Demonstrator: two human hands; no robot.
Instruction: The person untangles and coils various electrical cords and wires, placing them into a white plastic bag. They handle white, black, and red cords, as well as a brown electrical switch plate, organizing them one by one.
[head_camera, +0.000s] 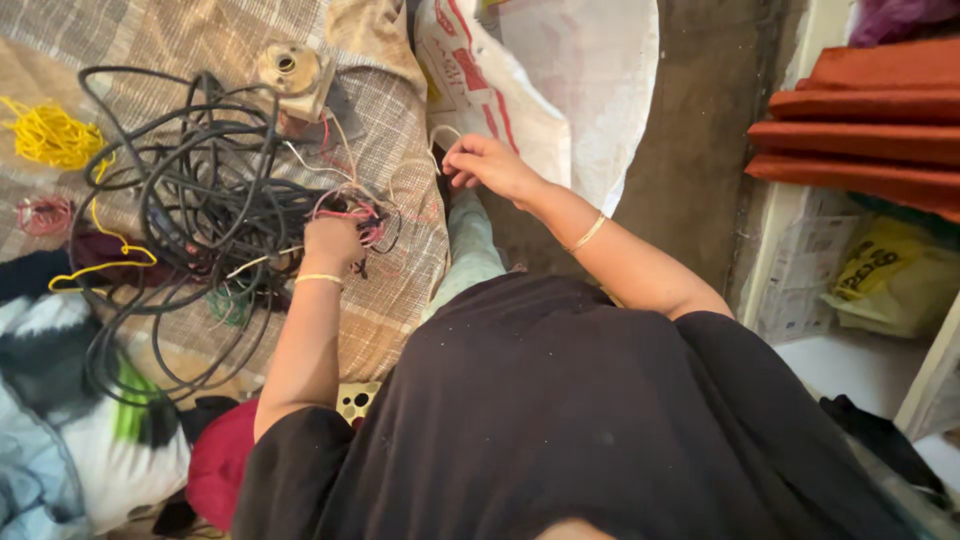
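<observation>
My left hand (332, 241) is closed around a small bundle of thin red and pink wires (362, 217) on a checked cloth (390, 110). My right hand (487, 163) is raised to the right of it, with its fingers pinched on a thin white wire (436, 135) that loops up from the bundle. A big tangle of black cables (190, 190) lies just left of my left hand. A round beige electrical fitting (291, 72) sits above the tangle.
A yellow wire coil (48, 133) and a small pink coil (44, 214) lie at the left. A white printed sack (520, 70) lies ahead. Folded orange cloth (870, 110) and plastic bags (880, 270) fill shelves at the right. Clothes are heaped at lower left.
</observation>
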